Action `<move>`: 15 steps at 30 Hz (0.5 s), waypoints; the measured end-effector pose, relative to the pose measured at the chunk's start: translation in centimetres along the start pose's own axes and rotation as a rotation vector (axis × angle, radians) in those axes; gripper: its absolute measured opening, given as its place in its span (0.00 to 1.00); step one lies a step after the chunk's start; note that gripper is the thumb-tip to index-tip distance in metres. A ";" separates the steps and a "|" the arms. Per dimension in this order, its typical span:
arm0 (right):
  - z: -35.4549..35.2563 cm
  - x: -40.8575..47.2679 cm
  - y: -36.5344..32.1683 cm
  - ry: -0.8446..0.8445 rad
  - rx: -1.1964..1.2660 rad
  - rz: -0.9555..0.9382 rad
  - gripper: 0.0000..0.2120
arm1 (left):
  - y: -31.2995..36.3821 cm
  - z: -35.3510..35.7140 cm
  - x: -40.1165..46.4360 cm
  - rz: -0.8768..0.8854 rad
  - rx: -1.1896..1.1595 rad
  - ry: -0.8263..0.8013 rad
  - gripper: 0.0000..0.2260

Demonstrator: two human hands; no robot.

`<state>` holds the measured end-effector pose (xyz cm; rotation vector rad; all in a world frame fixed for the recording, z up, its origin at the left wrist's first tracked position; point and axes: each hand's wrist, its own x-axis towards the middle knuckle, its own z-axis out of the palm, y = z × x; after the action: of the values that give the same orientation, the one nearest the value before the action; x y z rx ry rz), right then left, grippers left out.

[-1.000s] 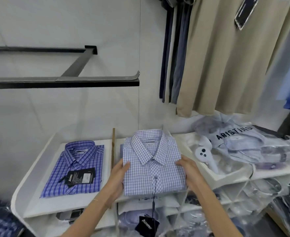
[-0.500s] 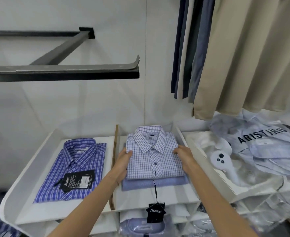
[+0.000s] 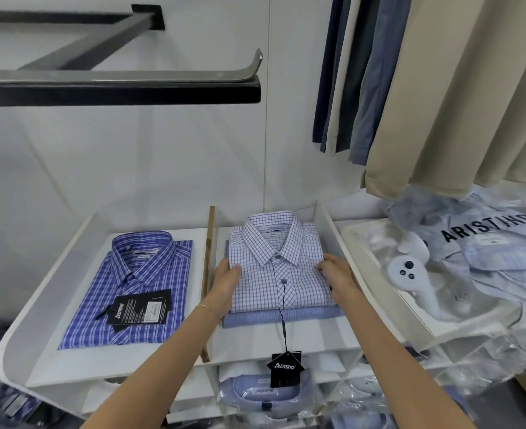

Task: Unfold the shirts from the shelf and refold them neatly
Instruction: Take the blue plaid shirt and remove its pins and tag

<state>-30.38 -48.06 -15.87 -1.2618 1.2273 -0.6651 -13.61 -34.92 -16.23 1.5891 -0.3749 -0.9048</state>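
A folded white shirt with a fine purple check (image 3: 277, 267) lies in the middle compartment of the white shelf (image 3: 286, 339), on top of a folded light-blue shirt (image 3: 281, 317). My left hand (image 3: 226, 283) grips its left edge, thumb on top. My right hand (image 3: 337, 275) grips its right edge the same way. A black price tag (image 3: 285, 366) hangs from it on a cord over the shelf's front. A folded blue plaid shirt (image 3: 134, 286) with a black tag lies in the left compartment.
A wooden divider (image 3: 208, 274) separates the left and middle compartments. The right compartment holds bagged shirts (image 3: 487, 258) and a white controller (image 3: 410, 274). Hanging garments (image 3: 441, 88) drape at the upper right. A black wall rail (image 3: 119, 88) juts out overhead. More packed shirts (image 3: 264, 394) fill the lower shelves.
Both hands have pushed the checked shirt back onto the light-blue shirt in the middle compartment. The view has come closer to the shelf.
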 end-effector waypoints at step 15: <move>-1.2 -11.3 5.9 0.175 -0.306 -0.537 0.09 | -5.0 0.5 -8.6 0.723 0.734 -0.276 0.09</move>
<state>-36.02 -36.72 -17.74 -1.8512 1.1637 -1.0169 -20.72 -28.24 -18.01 1.7581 -1.5003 -0.4174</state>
